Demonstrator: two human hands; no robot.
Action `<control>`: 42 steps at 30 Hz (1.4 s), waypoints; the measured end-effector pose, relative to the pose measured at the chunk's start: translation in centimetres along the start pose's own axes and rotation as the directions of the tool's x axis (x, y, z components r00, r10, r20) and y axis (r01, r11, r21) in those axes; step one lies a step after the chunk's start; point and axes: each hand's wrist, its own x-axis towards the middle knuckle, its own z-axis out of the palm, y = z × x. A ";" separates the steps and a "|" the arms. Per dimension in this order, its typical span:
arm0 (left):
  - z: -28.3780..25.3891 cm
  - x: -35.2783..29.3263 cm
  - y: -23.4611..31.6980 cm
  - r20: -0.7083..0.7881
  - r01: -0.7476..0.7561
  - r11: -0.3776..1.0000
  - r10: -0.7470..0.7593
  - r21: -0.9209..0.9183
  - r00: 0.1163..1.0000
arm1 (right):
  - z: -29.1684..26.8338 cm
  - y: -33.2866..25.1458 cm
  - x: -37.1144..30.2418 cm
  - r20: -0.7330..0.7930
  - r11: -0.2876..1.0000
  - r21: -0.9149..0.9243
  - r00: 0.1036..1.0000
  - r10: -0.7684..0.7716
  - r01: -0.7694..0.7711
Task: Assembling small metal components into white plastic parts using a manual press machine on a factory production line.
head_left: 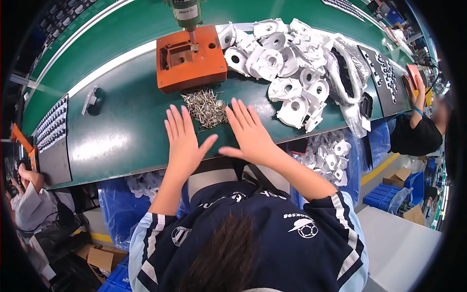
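Both my hands lie palm down with fingers spread at the near side of the green workbench (121, 141). Between and just beyond them is a heap of small metal pins or screws (206, 108). My left hand (184, 141) is at the heap's left edge, its thumb stretched inward. At the right edge, the fingertips of my right hand (249, 134) come close to the pins. Neither hand holds anything. Behind the heap stands an orange fixture block (192, 73) with a recessed pocket. A green powered driver (187, 13) points down onto it.
White plastic housings (270, 61) are piled to the right, beside a clear plastic bag (348, 78). One white part (90, 100) stands at left. Trays of small dark parts (52, 124) flank the bench. Blue-lined bins (333, 155) hang below its edge. Co-workers sit on both sides.
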 end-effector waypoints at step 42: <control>3.0 3.7 2.3 0.027 0.047 0.361 -0.060 -0.931 0.998 | 2.2 18.8 -40.3 -0.309 0.158 0.754 -0.132 0.942 -0.638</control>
